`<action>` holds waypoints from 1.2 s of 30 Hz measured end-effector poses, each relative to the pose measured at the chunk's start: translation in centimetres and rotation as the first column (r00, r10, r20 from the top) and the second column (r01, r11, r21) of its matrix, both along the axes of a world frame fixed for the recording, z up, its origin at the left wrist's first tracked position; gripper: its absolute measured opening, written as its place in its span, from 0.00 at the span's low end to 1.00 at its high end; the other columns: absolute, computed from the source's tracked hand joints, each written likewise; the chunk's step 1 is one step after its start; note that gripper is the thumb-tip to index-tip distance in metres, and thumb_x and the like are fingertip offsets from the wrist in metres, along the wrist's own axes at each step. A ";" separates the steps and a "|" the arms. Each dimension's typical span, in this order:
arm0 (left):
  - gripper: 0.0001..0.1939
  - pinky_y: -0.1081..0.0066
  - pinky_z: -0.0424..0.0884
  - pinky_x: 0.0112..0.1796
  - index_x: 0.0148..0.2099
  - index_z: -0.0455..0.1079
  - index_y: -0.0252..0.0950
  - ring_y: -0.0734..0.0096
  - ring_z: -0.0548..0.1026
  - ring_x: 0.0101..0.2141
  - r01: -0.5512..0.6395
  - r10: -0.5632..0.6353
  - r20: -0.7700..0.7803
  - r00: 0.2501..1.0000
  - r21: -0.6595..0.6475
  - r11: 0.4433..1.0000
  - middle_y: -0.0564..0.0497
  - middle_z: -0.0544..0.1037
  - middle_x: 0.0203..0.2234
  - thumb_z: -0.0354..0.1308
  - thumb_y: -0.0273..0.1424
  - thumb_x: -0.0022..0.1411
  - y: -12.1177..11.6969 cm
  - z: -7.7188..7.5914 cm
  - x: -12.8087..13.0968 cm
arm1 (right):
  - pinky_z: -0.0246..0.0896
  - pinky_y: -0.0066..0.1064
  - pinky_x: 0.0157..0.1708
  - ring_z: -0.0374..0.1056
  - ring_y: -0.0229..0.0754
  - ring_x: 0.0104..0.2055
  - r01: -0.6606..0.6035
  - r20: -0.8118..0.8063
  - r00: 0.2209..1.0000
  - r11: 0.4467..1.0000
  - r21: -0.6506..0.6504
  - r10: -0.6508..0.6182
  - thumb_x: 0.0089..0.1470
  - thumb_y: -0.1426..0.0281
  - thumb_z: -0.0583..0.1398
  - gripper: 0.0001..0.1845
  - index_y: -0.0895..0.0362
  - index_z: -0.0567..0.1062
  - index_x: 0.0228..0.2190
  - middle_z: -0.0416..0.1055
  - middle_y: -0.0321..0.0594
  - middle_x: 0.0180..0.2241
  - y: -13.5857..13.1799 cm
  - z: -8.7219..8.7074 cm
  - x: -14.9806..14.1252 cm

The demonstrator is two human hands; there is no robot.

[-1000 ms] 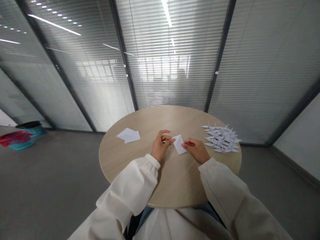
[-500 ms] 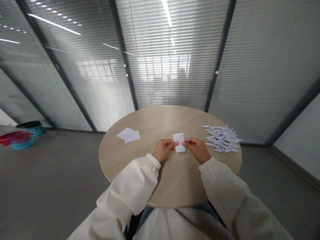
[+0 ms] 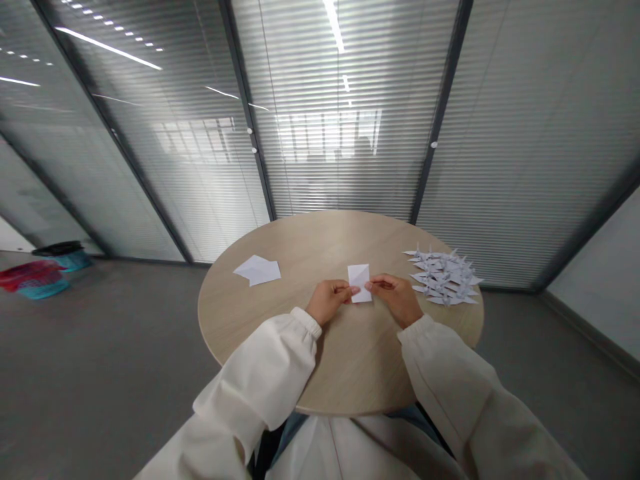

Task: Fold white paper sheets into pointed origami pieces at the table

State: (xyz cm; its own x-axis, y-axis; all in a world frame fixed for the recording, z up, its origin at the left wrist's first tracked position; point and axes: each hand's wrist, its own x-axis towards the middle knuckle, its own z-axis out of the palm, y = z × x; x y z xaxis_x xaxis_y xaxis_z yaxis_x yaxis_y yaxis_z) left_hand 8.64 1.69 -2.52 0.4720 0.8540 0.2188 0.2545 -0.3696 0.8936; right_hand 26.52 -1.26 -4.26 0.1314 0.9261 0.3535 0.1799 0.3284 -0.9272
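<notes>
- At desk centre, folded white paper is pinched from both sides by left hand and right hand, held close together.
- Folding judged in hand; creasing appears called for next.
- Paper cranes lie to the right.

White folded paper rectangle, plain. Round tabletop is pale wood grain. Cream sleeve near. White origami cranes right. Red-and-teal basket far left. Grey striped window blinds far.
</notes>
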 end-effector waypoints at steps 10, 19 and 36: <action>0.24 0.76 0.61 0.25 0.26 0.73 0.31 0.75 0.67 0.21 -0.006 0.006 0.010 1.000 -0.037 0.999 0.53 0.72 0.18 0.57 0.50 0.51 0.2 -0.3 0.1 | 0.64 0.31 0.33 0.71 0.43 0.31 0.002 -0.009 1.000 1.000 0.011 -0.001 0.42 0.59 0.65 0.14 0.57 0.77 0.28 0.76 0.39 0.27 -0.1 0.1 0.0; 0.22 0.73 0.67 0.28 0.30 0.72 0.30 0.68 0.75 0.25 0.040 -0.039 0.014 0.999 -0.130 0.991 0.47 0.79 0.23 0.58 0.48 0.51 -0.6 0.3 0.2 | 0.64 0.32 0.33 0.71 0.43 0.31 0.011 -0.008 1.000 1.000 0.011 -0.011 0.42 0.60 0.65 0.13 0.57 0.78 0.27 0.77 0.39 0.27 -0.1 0.2 0.0; 0.23 0.75 0.66 0.28 0.25 0.69 0.32 0.72 0.73 0.21 0.076 -0.081 -0.062 0.995 -0.074 0.994 0.49 0.77 0.18 0.52 0.48 0.57 -0.5 0.0 0.0 | 0.64 0.32 0.34 0.71 0.43 0.31 0.060 -0.035 0.998 0.998 0.016 -0.060 0.41 0.60 0.65 0.14 0.57 0.77 0.27 0.77 0.39 0.27 -0.1 0.4 0.0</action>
